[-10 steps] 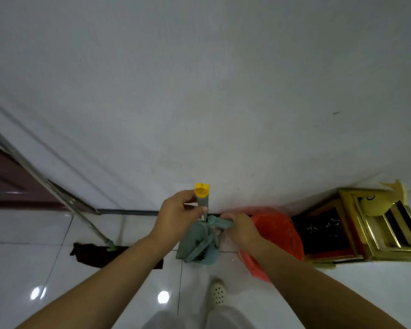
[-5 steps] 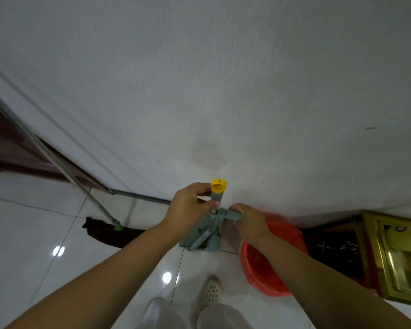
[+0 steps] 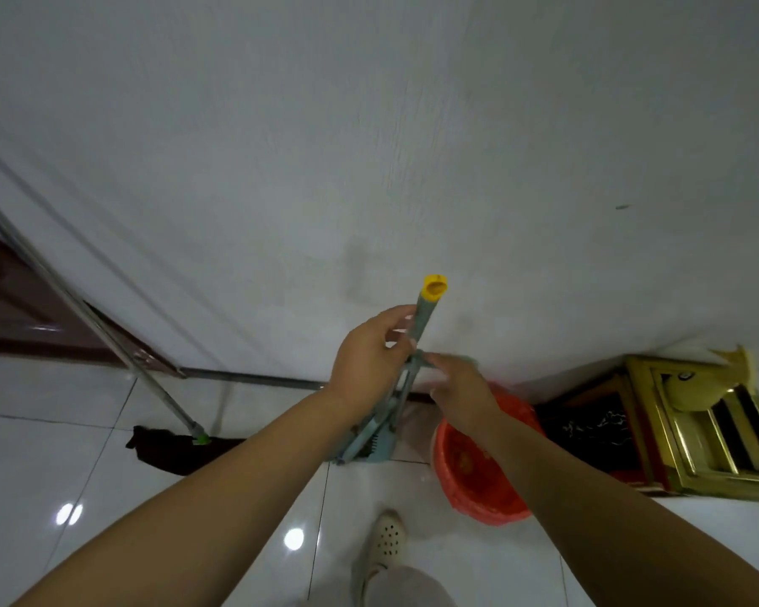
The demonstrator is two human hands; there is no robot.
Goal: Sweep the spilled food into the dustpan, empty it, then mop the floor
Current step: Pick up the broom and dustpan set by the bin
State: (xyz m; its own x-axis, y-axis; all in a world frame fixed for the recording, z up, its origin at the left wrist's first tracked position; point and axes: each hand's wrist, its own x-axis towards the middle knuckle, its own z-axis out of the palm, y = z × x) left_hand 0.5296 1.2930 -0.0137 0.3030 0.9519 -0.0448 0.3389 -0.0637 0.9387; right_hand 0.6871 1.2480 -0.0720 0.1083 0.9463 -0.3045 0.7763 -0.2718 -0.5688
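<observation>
Head view: broom and dustpan set [image 3: 380,424] is seen upright against the white wall [image 3: 369,124], near the middle of the scene, its base on the tiled floor [image 3: 62,475].
Left hand [image 3: 369,357]: fingers are curled loosely about the grey-green broom handle [image 3: 423,319], just below its yellow cap [image 3: 434,286]; the thumb and fingertips look partly eased off.
Right hand [image 3: 461,394]: it is blurred, held just right of the handles with relaxed fingers; nothing is seen gripped.
Change: half a second earlier the right hand was closed on the dustpan handle; that hold is now released, and the yellow cap is tilted farther toward the wall.
Meaning: the set is judged to be parked, so sweeping and emptying are likely finished.
Red bin [image 3: 483,470]: it is set on the floor just right of the dustpan, with orange scraps inside.
Mop [image 3: 185,444]: it is leaned on the wall at far left, its dark head on the floor, untouched; mopping is judged next.
Gold frame [image 3: 710,427]: it is propped at far right.
</observation>
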